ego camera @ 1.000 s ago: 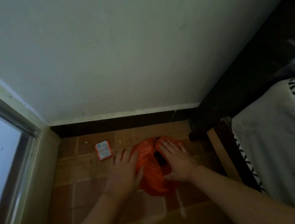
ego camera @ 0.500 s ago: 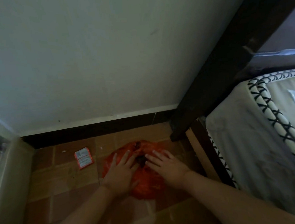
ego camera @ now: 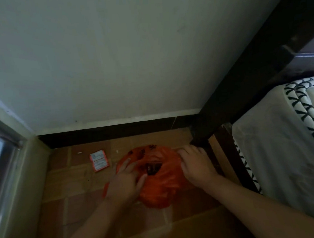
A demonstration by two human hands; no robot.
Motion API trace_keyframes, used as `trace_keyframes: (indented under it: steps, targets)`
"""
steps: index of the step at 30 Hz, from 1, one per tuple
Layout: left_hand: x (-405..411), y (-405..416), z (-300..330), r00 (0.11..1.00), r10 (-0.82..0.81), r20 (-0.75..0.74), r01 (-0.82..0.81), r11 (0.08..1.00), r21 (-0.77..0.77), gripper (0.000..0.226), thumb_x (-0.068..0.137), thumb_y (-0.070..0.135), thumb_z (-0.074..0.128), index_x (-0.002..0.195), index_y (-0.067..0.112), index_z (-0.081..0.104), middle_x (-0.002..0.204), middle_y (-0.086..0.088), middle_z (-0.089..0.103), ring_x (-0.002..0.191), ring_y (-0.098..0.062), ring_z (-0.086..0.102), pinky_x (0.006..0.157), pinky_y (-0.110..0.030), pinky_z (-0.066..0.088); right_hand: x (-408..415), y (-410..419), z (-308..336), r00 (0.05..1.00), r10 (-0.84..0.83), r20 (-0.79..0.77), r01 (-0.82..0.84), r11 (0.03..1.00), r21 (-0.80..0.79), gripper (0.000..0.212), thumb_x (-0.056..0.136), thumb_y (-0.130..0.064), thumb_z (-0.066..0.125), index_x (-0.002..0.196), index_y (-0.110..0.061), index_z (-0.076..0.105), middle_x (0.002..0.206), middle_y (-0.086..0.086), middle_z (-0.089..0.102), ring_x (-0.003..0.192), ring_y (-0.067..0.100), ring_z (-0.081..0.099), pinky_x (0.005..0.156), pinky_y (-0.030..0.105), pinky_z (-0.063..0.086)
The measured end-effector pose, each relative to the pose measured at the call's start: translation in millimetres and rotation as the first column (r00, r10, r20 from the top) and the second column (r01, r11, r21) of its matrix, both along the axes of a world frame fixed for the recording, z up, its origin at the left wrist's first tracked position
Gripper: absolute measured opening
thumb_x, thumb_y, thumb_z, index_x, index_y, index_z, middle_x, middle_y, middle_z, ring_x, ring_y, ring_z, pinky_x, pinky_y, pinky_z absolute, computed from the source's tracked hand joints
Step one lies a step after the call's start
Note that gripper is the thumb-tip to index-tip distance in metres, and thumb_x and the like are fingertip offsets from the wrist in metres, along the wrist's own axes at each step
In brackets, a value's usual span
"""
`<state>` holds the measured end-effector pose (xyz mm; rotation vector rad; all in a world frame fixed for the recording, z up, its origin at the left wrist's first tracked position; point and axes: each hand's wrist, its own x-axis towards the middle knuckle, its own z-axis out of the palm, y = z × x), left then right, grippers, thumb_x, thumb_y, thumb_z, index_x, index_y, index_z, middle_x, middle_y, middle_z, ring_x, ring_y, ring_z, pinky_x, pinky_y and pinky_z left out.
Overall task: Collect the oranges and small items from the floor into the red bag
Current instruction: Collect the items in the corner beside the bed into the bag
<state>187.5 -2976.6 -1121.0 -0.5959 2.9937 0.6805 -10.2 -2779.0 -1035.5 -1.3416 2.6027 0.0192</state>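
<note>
A crinkled, glossy red plastic bag (ego camera: 163, 189) is seen on a matt floor of reddish-brown tiles (ego camera: 80, 203), beside a small red-and-white paper packet (ego camera: 99, 160), a dark wooden bed frame (ego camera: 247, 85) and off-white cloth bedding (ego camera: 279, 156).

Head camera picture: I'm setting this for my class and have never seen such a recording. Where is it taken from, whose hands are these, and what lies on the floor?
The camera sits on a person's head, looking forward and down. No machine is involved; these are bare hands. The left hand and right hand rest on either side of a red bag on the tiled floor. Something dark shows in the bag's opening. A small red-and-white packet lies apart on the floor, left of the bag. A bed stands at the right. No oranges are visible.
</note>
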Motion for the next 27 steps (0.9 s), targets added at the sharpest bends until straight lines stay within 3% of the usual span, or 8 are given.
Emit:
trace_keyframes:
  steps: [4, 9, 13, 15, 19, 22, 25, 27]
  targets:
    - [-10, 13, -1, 0.999, 0.024, -0.039, -0.027, 0.996, -0.088, 0.044, 0.096, 0.054, 0.042, 0.11, 0.028, 0.075, 0.139, 0.006, 0.063, 0.144, -0.022, 0.045, 0.117, -0.063, 0.034, 40, -39, 5, 0.978, 0.209, 0.009, -0.2, 0.945, -0.259, 0.047, 0.101, -0.042, 0.044, 0.144, -0.025, 0.051, 0.153, -0.002, 0.045, 0.143, 0.018, 0.039, 0.117, 0.045, 0.031]
    - [-6, 7, -5, 0.98, -0.024, 0.199, 0.035, 0.998, -0.054, 0.078, 0.086, 0.045, 0.063, 0.156, 0.026, 0.035, 0.166, 0.0, 0.032, 0.159, -0.027, 0.016, 0.123, -0.06, 0.024, 38, -39, -37, 0.908, 0.404, 0.108, -0.418, 0.864, 0.281, 0.077, 0.102, -0.045, 0.051, 0.165, -0.016, 0.018, 0.174, 0.007, 0.008, 0.16, 0.026, 0.003, 0.128, 0.054, 0.005]
    - [-5, 1, -7, 0.946, -0.062, 0.319, 0.084, 0.995, -0.054, 0.093, 0.088, 0.047, 0.066, 0.164, 0.032, 0.015, 0.174, -0.001, 0.004, 0.161, -0.029, -0.006, 0.126, -0.058, 0.018, 7, -25, -53, 0.924, 0.376, 0.071, -0.368, 0.821, 0.437, 0.087, 0.101, -0.043, 0.054, 0.166, -0.016, 0.004, 0.174, 0.006, -0.008, 0.16, 0.027, -0.011, 0.125, 0.055, -0.006]
    - [-5, -2, -11, 0.929, -0.084, 0.36, 0.103, 0.994, -0.032, 0.096, 0.083, 0.056, 0.07, 0.163, 0.036, 0.02, 0.174, -0.002, -0.003, 0.16, -0.03, -0.012, 0.125, -0.06, 0.018, -4, -23, -55, 0.936, 0.344, 0.081, -0.338, 0.806, 0.486, 0.088, 0.101, -0.041, 0.054, 0.166, -0.017, 0.001, 0.174, 0.005, -0.011, 0.16, 0.027, -0.013, 0.127, 0.056, -0.004]
    - [-2, -9, -15, 0.939, -0.093, 0.331, 0.102, 0.995, -0.01, 0.063, 0.088, 0.063, 0.059, 0.145, 0.037, 0.054, 0.175, -0.005, -0.002, 0.156, -0.025, -0.024, 0.126, -0.06, 0.016, -19, -15, -69, 0.969, 0.225, 0.105, -0.245, 0.789, 0.564, 0.087, 0.103, -0.04, 0.05, 0.166, -0.017, -0.006, 0.174, 0.004, -0.013, 0.159, 0.028, -0.015, 0.127, 0.056, -0.004]
    - [-2, -10, -9, 0.962, -0.034, 0.271, 0.02, 0.998, 0.055, 0.071, 0.082, 0.078, 0.038, 0.132, 0.037, 0.067, 0.174, -0.001, 0.011, 0.16, -0.026, -0.006, 0.127, -0.057, 0.016, -25, -3, -75, 0.985, 0.116, 0.125, -0.167, 0.795, 0.583, 0.087, 0.102, -0.036, 0.052, 0.166, -0.016, -0.002, 0.174, 0.005, -0.009, 0.16, 0.028, -0.01, 0.128, 0.055, 0.0]
    - [-3, -7, -5, 0.983, 0.063, 0.171, -0.078, 0.994, 0.082, 0.071, 0.085, 0.08, 0.028, 0.107, 0.035, 0.079, 0.169, 0.004, 0.029, 0.16, -0.023, 0.009, 0.125, -0.05, 0.024, -26, 0, -63, 0.988, 0.053, 0.146, -0.108, 0.911, 0.398, 0.084, 0.099, -0.038, 0.057, 0.166, -0.02, 0.009, 0.174, 0.003, 0.008, 0.16, 0.025, 0.004, 0.127, 0.051, 0.007]
    - [-4, -2, -5, 0.991, 0.103, 0.09, -0.11, 0.99, 0.083, 0.07, 0.089, 0.075, 0.027, 0.091, 0.031, 0.08, 0.162, 0.004, 0.043, 0.157, -0.022, 0.019, 0.125, -0.047, 0.024, -21, -7, -56, 0.99, 0.007, 0.141, -0.025, 0.992, 0.126, 0.071, 0.097, -0.027, 0.056, 0.162, -0.024, 0.028, 0.167, -0.001, 0.028, 0.155, 0.021, 0.022, 0.124, 0.045, 0.018]
